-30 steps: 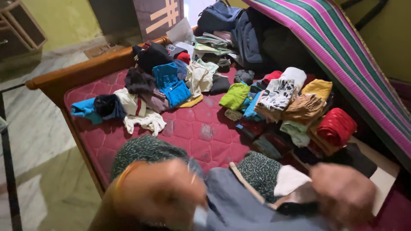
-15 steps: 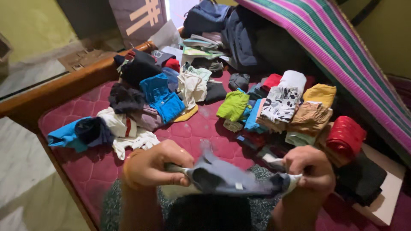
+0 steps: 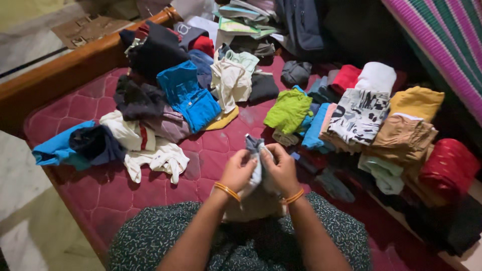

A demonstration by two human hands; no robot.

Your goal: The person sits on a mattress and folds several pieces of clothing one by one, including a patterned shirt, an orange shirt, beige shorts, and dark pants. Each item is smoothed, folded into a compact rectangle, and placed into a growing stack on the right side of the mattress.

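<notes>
Grey-blue garment [image 3: 255,150] bunched upright between both hands, over the lap at the near edge of the maroon mattress [image 3: 150,185]. Left hand [image 3: 238,169] pinches its left side; right hand [image 3: 279,168] grips the right, fingers closed on cloth, hands nearly touching. Loose clothes lie left, a blue shirt [image 3: 188,95] among them. Folded stacks sit right: lime green piece [image 3: 288,109], printed black-and-white fabric [image 3: 360,114], red roll [image 3: 448,168].

Maroon quilted mattress [image 3: 226,150] — bright blue shirt [image 3: 188,95], lime-green garment [image 3: 288,110], black-and-white printed cloth [image 3: 359,114], red bundle [image 3: 448,168].
</notes>
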